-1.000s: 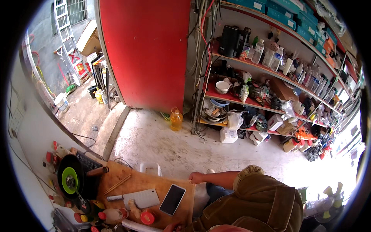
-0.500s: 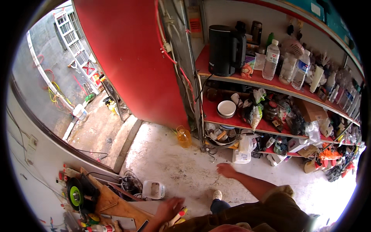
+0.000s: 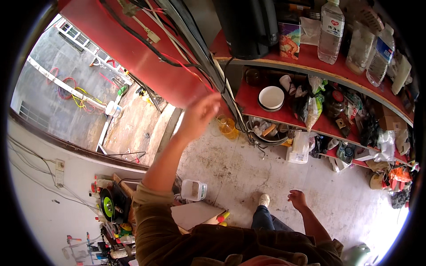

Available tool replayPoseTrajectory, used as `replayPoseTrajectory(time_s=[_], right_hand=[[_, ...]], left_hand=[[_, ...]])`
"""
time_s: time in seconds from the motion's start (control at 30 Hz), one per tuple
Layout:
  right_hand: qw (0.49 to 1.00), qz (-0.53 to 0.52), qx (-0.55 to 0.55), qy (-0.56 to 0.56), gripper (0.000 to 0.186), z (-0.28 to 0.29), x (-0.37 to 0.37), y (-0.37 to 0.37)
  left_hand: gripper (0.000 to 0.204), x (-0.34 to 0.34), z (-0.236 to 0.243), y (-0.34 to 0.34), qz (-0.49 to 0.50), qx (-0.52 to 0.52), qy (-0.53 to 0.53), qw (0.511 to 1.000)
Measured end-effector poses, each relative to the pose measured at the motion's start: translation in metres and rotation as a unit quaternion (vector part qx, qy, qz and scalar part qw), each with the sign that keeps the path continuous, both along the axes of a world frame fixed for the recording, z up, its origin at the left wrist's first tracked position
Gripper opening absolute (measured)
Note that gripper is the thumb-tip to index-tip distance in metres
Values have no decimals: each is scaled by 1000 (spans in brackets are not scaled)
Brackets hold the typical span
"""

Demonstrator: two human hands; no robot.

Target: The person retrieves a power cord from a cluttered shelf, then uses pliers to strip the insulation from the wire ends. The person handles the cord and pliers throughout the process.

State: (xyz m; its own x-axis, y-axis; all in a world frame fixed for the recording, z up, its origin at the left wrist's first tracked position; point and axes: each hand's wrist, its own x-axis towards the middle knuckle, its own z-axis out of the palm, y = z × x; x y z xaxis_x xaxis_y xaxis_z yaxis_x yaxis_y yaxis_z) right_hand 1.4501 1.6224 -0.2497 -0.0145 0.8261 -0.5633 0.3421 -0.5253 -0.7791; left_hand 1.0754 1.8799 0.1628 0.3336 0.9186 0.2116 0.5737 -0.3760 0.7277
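Note:
My left hand (image 3: 206,108) is raised in mid-view, its fingers loosely bent and apart with nothing visible in them. It is in front of the red door (image 3: 159,84) and the hanging cables (image 3: 199,66); I cannot tell whether it touches them. Just beyond it lie the shelf's white bowl (image 3: 271,96) and a jug of yellow liquid (image 3: 227,128) on the floor. A black kettle (image 3: 242,31) stands on the upper shelf. My right hand (image 3: 296,198) hangs low above the floor, loosely open and holding nothing I can see.
Red shelves (image 3: 248,104) crowded with bottles and bags curve along the right. A doorway (image 3: 88,106) with a raised threshold is at left. A white plastic tub (image 3: 193,189) sits on the floor. A worktop with pan and jars (image 3: 106,204) is lower left; my shoe (image 3: 264,200) is below.
I have moved away from the worktop toward the shelves, which now look larger. My left hand has risen from low by the worktop toward the cables; my right hand is lower and farther right.

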Motion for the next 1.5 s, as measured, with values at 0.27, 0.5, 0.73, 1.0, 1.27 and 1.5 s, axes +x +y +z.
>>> replayPoseTrajectory(time_s=[0.27, 0.5, 0.73, 1.0, 1.27, 1.5], right_hand=[[975, 36, 209, -60, 29, -52, 47, -34], [987, -108, 39, 113, 33, 42, 14, 4], [987, -54, 103, 107, 26, 111, -21, 45], [967, -5, 187, 174, 28, 227, -74, 123], [907, 64, 353, 219, 32, 397, -155, 202], [855, 80, 447, 253, 57, 489, -258, 229]], left_hand=[[44, 9, 27, 136, 135, 85, -252, 954], [27, 36, 84, 128, 38, 17, -450, 892], [27, -6, 140, 15, -101, -27, -463, 880], [39, -5, 123, -94, -113, -56, -375, 918], [28, -25, 30, -93, -148, -42, -284, 946], [19, -48, -21, -42, -227, -20, -122, 966]])
